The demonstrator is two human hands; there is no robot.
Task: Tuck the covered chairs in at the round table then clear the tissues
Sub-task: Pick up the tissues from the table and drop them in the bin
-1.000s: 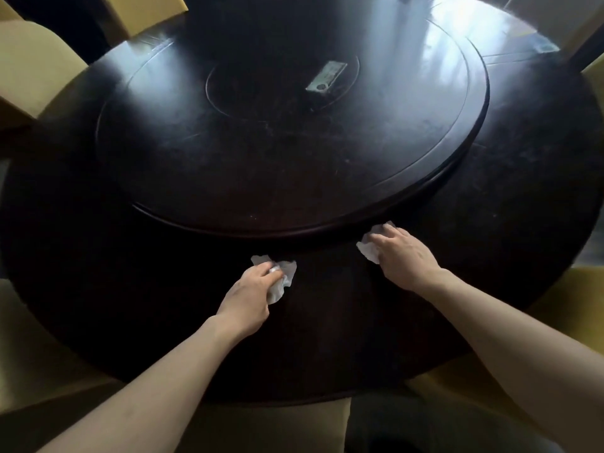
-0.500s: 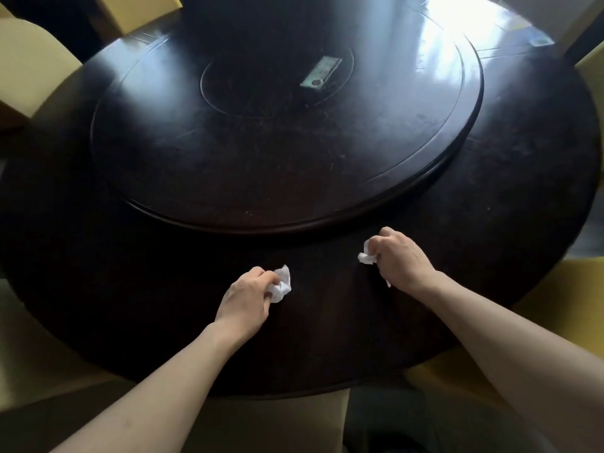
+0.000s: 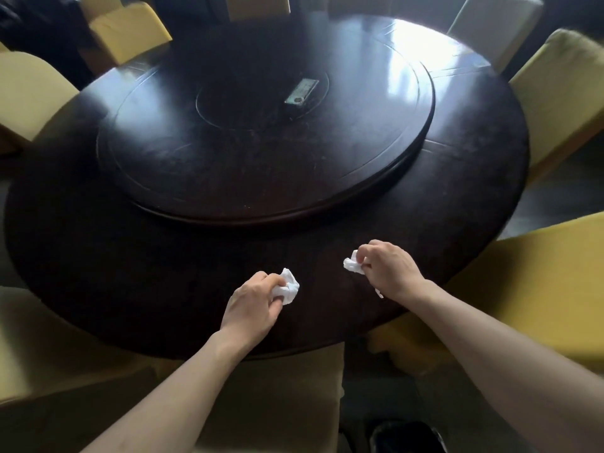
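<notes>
two tissues in hand, chairs ringed round the dark table

item 1, round table (image 3: 98,256): dark wood, glossy, glare from a window on its far right part. a raised turntable (image 3: 261,178) of the same dark wood sits on its middle. a small flat greyish plate (image 3: 300,91) lies near the turntable's centre; i cannot tell what it is.

item 2, tissues, two pieces, white, both crumpled into small wads. left tissue (image 3: 289,287) is over the near band of the table, between turntable and near edge. right tissue (image 3: 351,266) is a little farther in and to the right, with a thin tail showing below the hand. whether either wad touches the wood i cannot tell.

item 3, my left hand (image 3: 253,304): fingers curled in, thumb and fingertips pinched on the left tissue, most of the wad sticking out past the fingers.

item 4, my right hand (image 3: 390,268): closed into a loose fist round the right tissue, one end of the wad poking out at the thumb side.

item 5, covered chairs, yellow fabric covers: one at the right (image 3: 562,103), one at the near right (image 3: 539,289) close against the table edge, one at the left (image 3: 29,93), one at the far left (image 3: 127,29). a paler one (image 3: 493,24) stands at the far right. pale covered seats (image 3: 277,403) show below my forearms at the near edge.
</notes>
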